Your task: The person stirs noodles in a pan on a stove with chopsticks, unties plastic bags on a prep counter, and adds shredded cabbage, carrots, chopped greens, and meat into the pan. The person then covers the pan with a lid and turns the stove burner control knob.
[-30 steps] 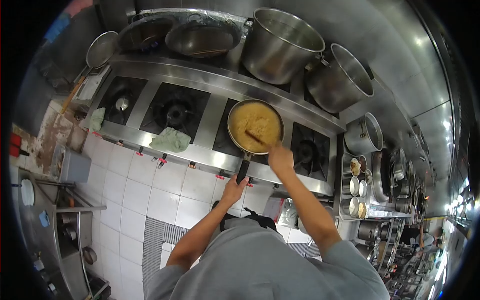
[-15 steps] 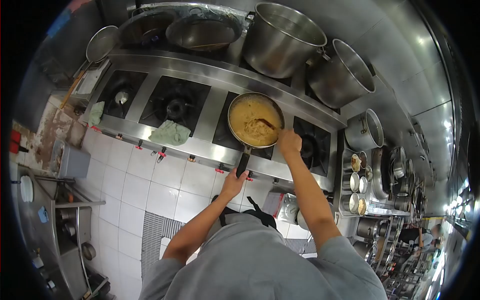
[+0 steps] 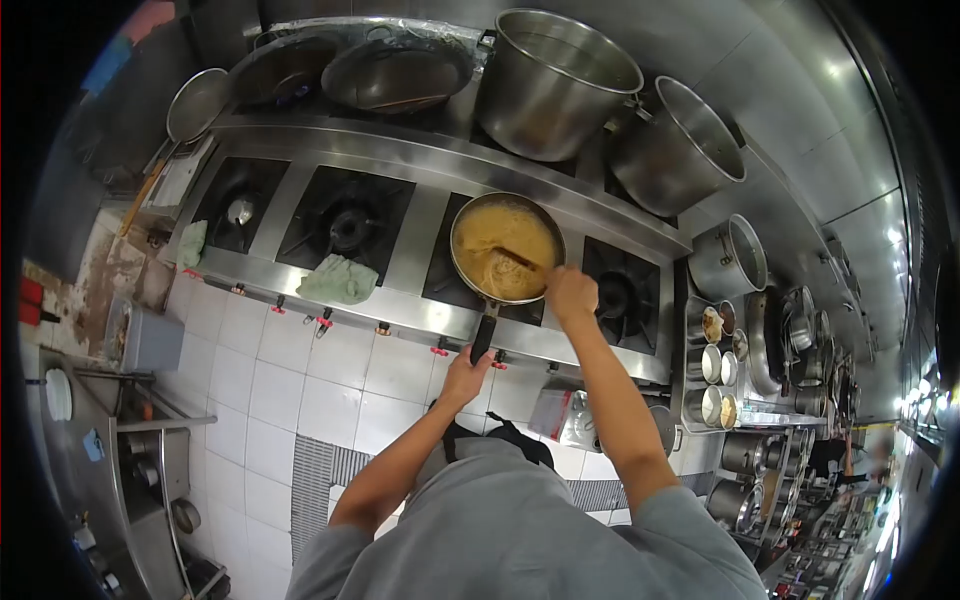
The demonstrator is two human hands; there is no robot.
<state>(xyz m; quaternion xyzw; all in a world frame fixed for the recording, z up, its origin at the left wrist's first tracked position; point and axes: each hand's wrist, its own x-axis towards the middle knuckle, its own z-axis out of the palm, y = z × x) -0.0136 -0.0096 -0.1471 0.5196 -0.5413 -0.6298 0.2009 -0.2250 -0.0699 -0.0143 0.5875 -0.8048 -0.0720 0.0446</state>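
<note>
Kitchen [image 3: 810, 150]: While the view looks steeply down, metal walls curve around the scene; white tiles cover the floor [image 3: 272, 405].
Stove [image 3: 417, 235]: stainless steel, four dark burners [image 3: 345, 230] in a row before the person [image 3: 500, 510]; both arms reach it.
Tall pots [image 3: 550, 110]: two, on the raised back ledge, presumably to keep their bulk off the front row.
Frying pan [image 3: 492, 298]: over the third burner from the left; its black handle [image 3: 484, 335] points toward the person, likely for an easy grip; yellow mixture [image 3: 490, 226] inside.
Green cloth [image 3: 340, 281]: on the stove's front edge, by the second burner; probably kept handy there.
Left hand [image 3: 467, 378]: fingers wrapped round the handle, apparently to steady the pan.
Right hand [image 3: 572, 295]: fingers closed on the utensil's upper end, above the rim's right side.
Brown utensil [image 3: 520, 259]: slanting into the mixture; tip near the middle.
</note>
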